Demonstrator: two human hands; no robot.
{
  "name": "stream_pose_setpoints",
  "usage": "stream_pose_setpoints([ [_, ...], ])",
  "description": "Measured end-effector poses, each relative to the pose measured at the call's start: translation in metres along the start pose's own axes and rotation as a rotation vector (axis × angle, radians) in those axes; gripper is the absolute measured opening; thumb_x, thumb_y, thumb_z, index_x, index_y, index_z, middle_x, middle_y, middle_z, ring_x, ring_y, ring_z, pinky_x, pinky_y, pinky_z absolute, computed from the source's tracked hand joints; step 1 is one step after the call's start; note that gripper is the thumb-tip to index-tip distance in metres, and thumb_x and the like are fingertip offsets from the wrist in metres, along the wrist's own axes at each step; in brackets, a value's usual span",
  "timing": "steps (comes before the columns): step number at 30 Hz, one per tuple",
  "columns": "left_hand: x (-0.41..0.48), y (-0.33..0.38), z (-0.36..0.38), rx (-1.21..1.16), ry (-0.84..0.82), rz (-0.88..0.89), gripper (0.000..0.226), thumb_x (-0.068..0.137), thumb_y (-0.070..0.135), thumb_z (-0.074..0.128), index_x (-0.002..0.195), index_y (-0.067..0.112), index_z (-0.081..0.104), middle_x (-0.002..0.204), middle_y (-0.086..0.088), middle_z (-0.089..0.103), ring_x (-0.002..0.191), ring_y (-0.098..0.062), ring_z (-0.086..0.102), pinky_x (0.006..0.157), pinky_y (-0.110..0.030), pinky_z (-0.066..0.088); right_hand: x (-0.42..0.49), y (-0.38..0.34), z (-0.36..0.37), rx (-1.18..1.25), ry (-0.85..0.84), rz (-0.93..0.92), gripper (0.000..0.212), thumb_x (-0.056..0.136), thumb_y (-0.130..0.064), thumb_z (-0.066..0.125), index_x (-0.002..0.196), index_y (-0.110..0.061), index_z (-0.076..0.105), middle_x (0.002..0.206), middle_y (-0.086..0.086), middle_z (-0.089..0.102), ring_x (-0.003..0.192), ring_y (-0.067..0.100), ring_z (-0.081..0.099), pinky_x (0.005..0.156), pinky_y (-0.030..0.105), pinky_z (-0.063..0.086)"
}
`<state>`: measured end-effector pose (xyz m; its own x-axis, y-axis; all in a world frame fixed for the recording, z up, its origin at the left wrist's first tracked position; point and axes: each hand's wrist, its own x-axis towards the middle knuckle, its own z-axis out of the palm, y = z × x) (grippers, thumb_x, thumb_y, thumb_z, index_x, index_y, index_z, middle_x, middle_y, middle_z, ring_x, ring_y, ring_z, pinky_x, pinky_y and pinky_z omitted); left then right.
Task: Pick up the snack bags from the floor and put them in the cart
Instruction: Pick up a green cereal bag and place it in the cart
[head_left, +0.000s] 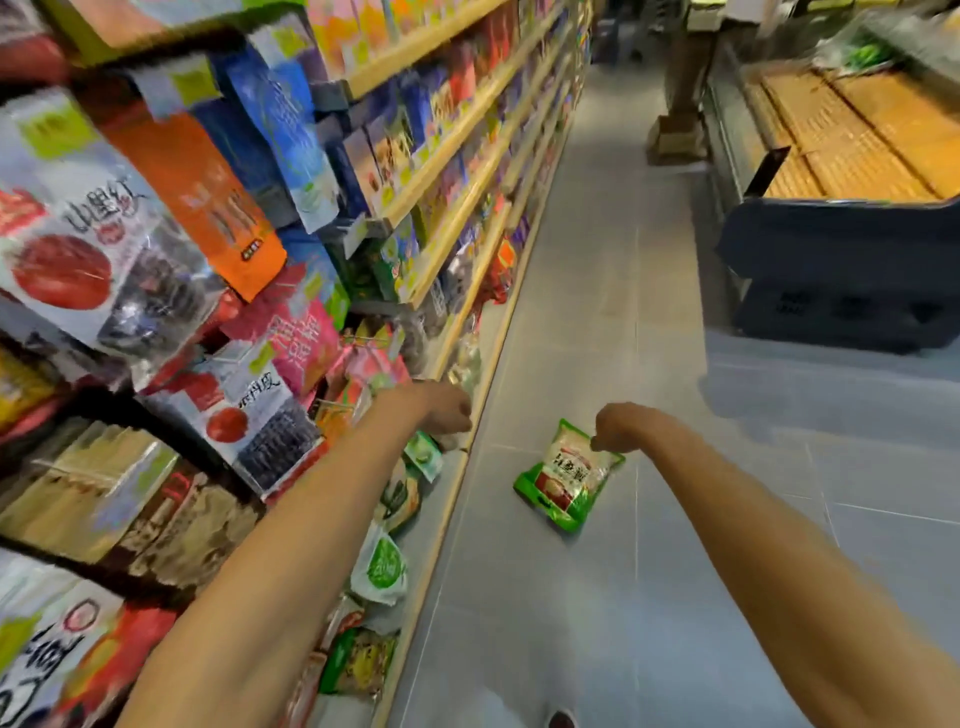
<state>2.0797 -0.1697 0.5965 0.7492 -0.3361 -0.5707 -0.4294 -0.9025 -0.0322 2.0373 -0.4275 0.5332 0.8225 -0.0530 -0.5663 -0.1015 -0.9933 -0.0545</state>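
Right hand pinches the top corner of the green snack bag, down on the floor just below it. Left hand curls beside the shelf edge; whether it's holding anything, can't tell. Lift straight up and keep that corner tight.

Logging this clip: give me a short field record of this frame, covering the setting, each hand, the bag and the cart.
setting: shop aisle, stocked shelves on the person's left, grey tiled floor
right hand: fingers curled on the top edge of the green snack bag, seemingly pinching it
green snack bag: on or just above the floor; blur hides which
left hand: by the low shelf edge, over a small green packet; hold unclear
cart: not in view
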Motion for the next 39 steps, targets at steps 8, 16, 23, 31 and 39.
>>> stream_pose_setpoints([
  [8,0.161,-0.003,-0.022,0.04,-0.132,0.085,0.046,0.101,0.041,0.048,0.14,0.019,0.054,0.148,-0.008,0.049,0.135,-0.029,0.046,0.11,-0.043,0.04,0.128,0.025,-0.01,0.05,-0.133,-0.008,0.049,0.096,-0.045,0.054,0.125,-0.007,0.063,0.127,0.01,0.063,0.114,0.028,0.061,0.089,0.033,0.048],
  [16,0.352,0.007,-0.013,-0.011,-0.287,0.23,0.042,0.103,0.035,0.049,0.138,0.014,0.056,0.144,-0.008,0.053,0.128,-0.027,0.052,0.102,-0.034,0.044,0.261,0.073,0.02,0.15,-0.257,0.164,0.047,0.1,-0.037,0.05,0.135,-0.006,0.056,0.14,0.012,0.056,0.124,0.03,0.055,0.101,0.037,0.044],
  [23,0.525,0.031,0.066,0.026,-0.311,0.297,0.04,0.101,0.032,0.047,0.136,0.015,0.057,0.14,-0.008,0.056,0.126,-0.028,0.053,0.098,-0.036,0.044,0.4,0.106,0.124,0.347,-0.287,0.281,0.049,0.099,-0.038,0.05,0.137,-0.006,0.054,0.143,0.014,0.053,0.128,0.032,0.052,0.103,0.038,0.044],
  [31,0.72,0.038,0.23,-0.083,-0.337,0.167,0.052,0.099,0.033,0.05,0.148,0.02,0.042,0.146,-0.008,0.053,0.13,-0.029,0.052,0.102,-0.04,0.043,0.575,0.133,0.29,0.518,-0.264,0.353,0.056,0.099,-0.037,0.051,0.148,-0.011,0.04,0.147,0.02,0.042,0.131,0.036,0.047,0.105,0.043,0.041],
  [39,0.861,0.035,0.377,-0.297,-0.203,0.105,0.068,0.097,0.038,0.057,0.155,0.026,0.024,0.144,-0.016,0.048,0.13,-0.036,0.05,0.104,-0.049,0.044,0.716,0.154,0.425,0.817,-0.159,0.482,0.072,0.093,-0.035,0.061,0.153,-0.019,0.024,0.146,0.02,0.033,0.129,0.042,0.046,0.107,0.051,0.041],
])
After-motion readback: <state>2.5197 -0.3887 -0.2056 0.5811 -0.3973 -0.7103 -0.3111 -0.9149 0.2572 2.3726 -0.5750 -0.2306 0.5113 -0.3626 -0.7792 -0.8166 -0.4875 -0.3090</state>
